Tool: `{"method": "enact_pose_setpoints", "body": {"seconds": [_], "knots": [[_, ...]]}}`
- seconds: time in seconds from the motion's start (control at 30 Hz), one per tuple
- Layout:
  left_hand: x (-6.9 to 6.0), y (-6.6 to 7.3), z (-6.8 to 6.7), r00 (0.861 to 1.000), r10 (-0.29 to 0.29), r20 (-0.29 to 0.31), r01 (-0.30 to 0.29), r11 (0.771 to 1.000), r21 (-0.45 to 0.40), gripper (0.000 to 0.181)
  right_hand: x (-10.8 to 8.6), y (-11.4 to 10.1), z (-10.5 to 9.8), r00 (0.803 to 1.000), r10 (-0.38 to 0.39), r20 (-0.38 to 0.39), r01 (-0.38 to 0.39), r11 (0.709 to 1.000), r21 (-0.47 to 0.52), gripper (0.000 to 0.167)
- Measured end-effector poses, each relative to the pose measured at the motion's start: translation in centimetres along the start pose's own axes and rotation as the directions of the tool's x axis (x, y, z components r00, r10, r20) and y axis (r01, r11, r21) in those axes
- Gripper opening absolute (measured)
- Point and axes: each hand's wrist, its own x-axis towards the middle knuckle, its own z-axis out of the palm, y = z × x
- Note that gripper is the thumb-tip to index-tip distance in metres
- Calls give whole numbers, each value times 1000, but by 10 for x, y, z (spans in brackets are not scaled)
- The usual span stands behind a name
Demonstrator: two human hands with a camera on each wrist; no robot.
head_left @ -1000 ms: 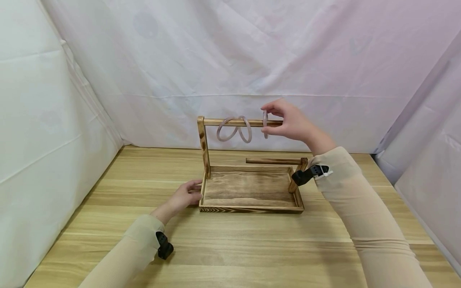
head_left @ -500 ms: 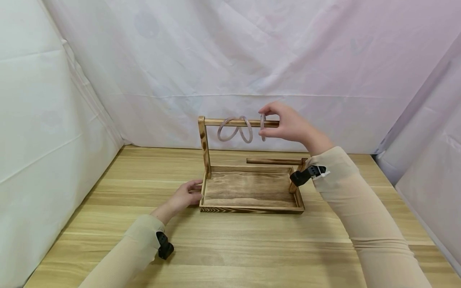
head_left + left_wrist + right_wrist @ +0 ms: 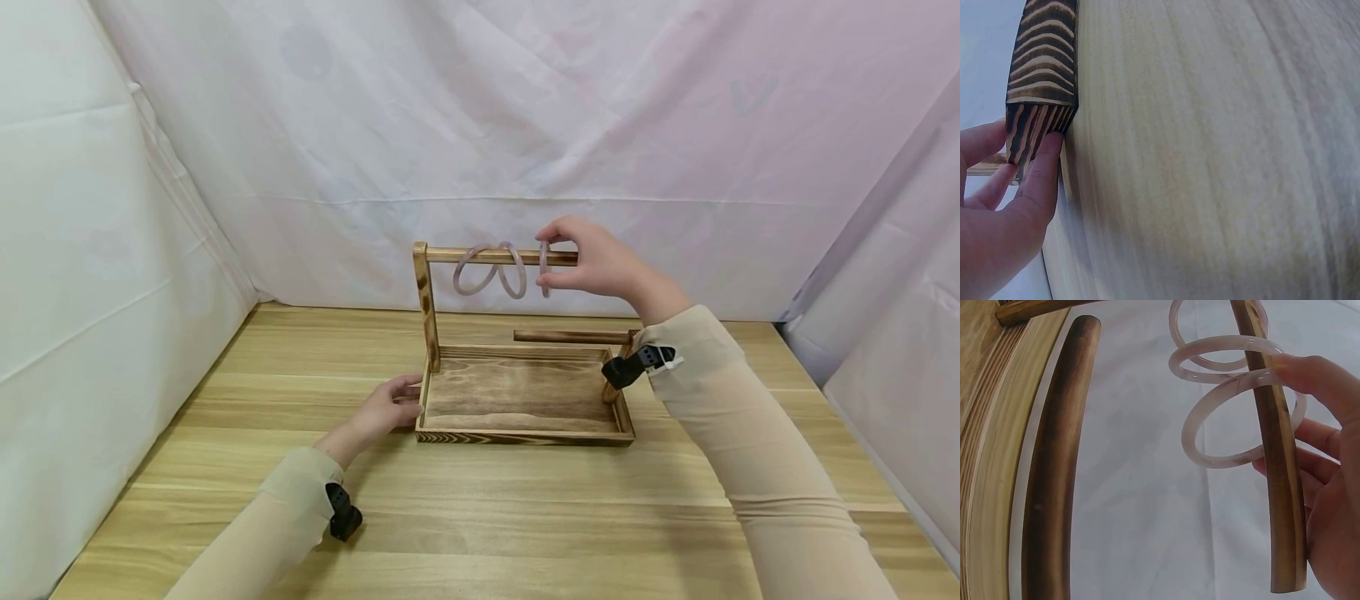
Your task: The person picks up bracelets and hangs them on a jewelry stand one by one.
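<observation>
My right hand [image 3: 600, 260] pinches a pale, translucent bangle [image 3: 1192, 434] between thumb and fingers. That bangle encircles the upper bar [image 3: 1282, 487] of a wooden stand, inward from the bar's free end. Two more bangles [image 3: 468, 292] hang farther left on the same bar, leaning against each other. My left hand [image 3: 386, 408] touches the left end of the stand's tray [image 3: 517, 437]. In the left wrist view, its thumb and fingers [image 3: 1044, 162] lie on either side of the tray's striped corner [image 3: 1041, 81].
A lower bar [image 3: 570, 337] juts left from a short post [image 3: 613, 392] at the tray's right end. A taller post [image 3: 425, 308] carries the upper bar. The stand sits on a wood-grain table [image 3: 480, 517], with white cloth [image 3: 450, 125] behind and at both sides.
My right hand has slid the pinched bangle a little left along the upper bar and slightly down. The left hand and the two hanging bangles look nearly unmoved.
</observation>
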Motion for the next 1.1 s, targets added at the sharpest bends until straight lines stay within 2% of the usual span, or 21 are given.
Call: {"method": "enact_pose_setpoints", "body": {"seconds": [0.37,0.63,1.1], "knots": [[-1,0,1,1000,3,-4,-3,1000,-9,56,-2,0,2,1000,1,6,0,998,-64,56],[0,-1,1,1000,22,-2,-22,999,-45,56,-3,2,2,999,-35,-6,34,994,-101,58],[0,-1,-1,1000,15,1,-15,999,-32,56,-5,5,1,1000,-8,-14,7,996,-92,65]]}}
